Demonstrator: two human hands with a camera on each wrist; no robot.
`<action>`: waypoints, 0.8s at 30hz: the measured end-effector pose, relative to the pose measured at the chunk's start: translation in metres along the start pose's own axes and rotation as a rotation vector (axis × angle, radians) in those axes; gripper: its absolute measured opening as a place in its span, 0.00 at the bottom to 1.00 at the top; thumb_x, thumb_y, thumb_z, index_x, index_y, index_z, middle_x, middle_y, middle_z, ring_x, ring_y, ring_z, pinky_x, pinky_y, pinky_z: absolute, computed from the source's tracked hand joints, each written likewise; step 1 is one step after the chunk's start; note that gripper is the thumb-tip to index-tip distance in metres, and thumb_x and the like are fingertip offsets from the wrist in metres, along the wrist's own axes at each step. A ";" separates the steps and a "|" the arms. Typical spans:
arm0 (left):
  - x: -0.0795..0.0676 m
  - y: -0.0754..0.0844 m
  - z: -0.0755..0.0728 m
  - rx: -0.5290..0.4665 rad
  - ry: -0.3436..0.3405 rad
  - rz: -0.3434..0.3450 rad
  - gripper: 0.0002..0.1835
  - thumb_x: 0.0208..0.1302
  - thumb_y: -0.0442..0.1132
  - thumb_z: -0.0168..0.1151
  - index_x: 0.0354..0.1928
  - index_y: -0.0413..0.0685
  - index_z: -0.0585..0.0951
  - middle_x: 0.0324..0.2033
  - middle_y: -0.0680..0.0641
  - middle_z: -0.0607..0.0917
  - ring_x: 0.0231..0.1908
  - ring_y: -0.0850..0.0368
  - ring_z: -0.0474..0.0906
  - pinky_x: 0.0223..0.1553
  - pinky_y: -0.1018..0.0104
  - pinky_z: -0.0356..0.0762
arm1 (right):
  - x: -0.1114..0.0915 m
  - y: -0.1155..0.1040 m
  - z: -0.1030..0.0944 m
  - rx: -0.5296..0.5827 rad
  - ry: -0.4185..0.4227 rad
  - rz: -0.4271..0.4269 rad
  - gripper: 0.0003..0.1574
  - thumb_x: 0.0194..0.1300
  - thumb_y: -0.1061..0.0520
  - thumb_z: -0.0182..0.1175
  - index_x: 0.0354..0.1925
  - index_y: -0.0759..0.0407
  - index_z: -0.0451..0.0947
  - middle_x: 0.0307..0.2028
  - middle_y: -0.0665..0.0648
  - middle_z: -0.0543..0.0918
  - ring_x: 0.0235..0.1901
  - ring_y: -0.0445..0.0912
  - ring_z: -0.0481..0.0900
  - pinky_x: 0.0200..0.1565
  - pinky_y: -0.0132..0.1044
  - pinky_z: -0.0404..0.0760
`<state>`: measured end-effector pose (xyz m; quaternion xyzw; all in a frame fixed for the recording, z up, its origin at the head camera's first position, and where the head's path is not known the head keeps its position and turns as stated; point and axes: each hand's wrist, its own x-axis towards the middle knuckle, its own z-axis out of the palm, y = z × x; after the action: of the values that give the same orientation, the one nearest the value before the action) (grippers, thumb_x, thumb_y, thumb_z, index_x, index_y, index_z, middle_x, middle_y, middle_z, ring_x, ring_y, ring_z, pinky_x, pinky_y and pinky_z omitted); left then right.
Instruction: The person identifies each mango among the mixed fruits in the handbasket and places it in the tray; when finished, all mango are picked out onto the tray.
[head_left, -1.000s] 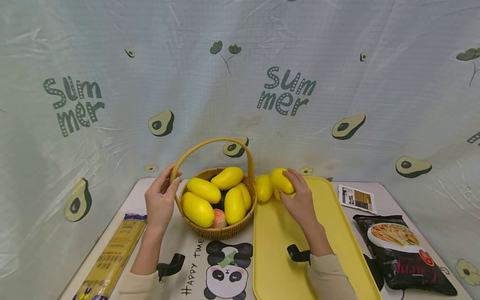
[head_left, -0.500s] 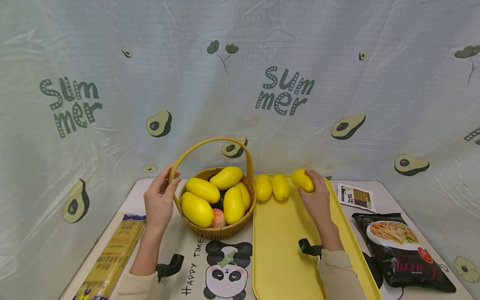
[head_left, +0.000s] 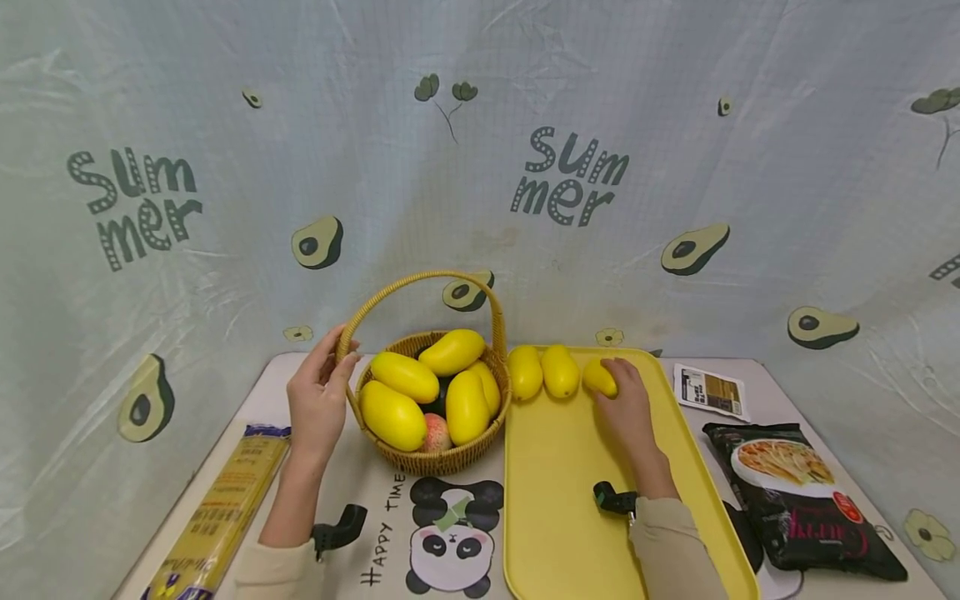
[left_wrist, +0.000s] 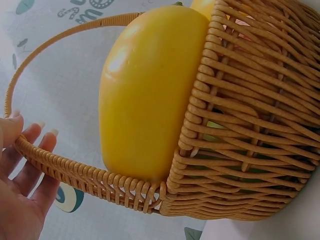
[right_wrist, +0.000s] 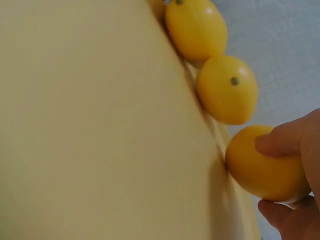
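My left hand (head_left: 318,404) grips the left side of the arched handle (left_wrist: 72,170) of a wicker basket (head_left: 442,462), fingers and thumb around it in the left wrist view. In the basket lie several yellow mangoes (left_wrist: 150,90), a pinkish peach (head_left: 437,433) and something dark, mostly covered. My right hand (head_left: 630,408) holds a yellow mango (right_wrist: 262,170) between thumb and fingers, low at the far end of the yellow tray (head_left: 570,500). To its left, two more mangoes, one in the middle (right_wrist: 227,90) and one by the basket (head_left: 525,373), lie side by side on the tray.
A long yellow noodle packet (head_left: 221,508) lies at the left edge of the table. Right of the tray are a small white-and-brown sachet (head_left: 711,392) and a black food bag (head_left: 802,500). A printed plastic curtain (head_left: 480,183) stands behind.
My right hand has carried a mango from above the second mango rightward, then lowered it to the tray's far end. My left hand stays on the basket handle.
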<state>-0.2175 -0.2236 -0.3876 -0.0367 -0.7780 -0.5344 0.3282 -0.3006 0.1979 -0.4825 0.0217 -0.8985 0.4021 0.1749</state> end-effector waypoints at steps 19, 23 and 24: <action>0.001 0.000 0.001 0.007 0.001 0.010 0.23 0.73 0.38 0.56 0.68 0.64 0.74 0.51 0.45 0.84 0.47 0.75 0.79 0.53 0.86 0.73 | 0.000 0.000 0.004 -0.088 -0.145 0.073 0.39 0.71 0.58 0.50 0.77 0.60 0.53 0.76 0.69 0.50 0.73 0.67 0.54 0.72 0.63 0.57; 0.002 -0.001 0.001 0.002 0.002 0.013 0.23 0.73 0.38 0.56 0.67 0.64 0.74 0.51 0.46 0.84 0.47 0.74 0.80 0.53 0.86 0.73 | 0.001 0.003 0.005 -0.077 -0.122 0.062 0.38 0.72 0.57 0.51 0.76 0.60 0.55 0.76 0.69 0.51 0.73 0.67 0.55 0.72 0.63 0.57; 0.002 -0.001 0.001 0.004 0.003 0.013 0.23 0.73 0.38 0.56 0.67 0.65 0.74 0.51 0.46 0.84 0.47 0.73 0.80 0.53 0.86 0.73 | 0.001 0.003 0.005 -0.077 -0.118 0.058 0.38 0.72 0.57 0.52 0.76 0.60 0.55 0.76 0.69 0.51 0.72 0.67 0.55 0.72 0.64 0.57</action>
<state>-0.2196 -0.2238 -0.3876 -0.0405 -0.7783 -0.5309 0.3328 -0.3037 0.1964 -0.4878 0.0128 -0.9222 0.3703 0.1105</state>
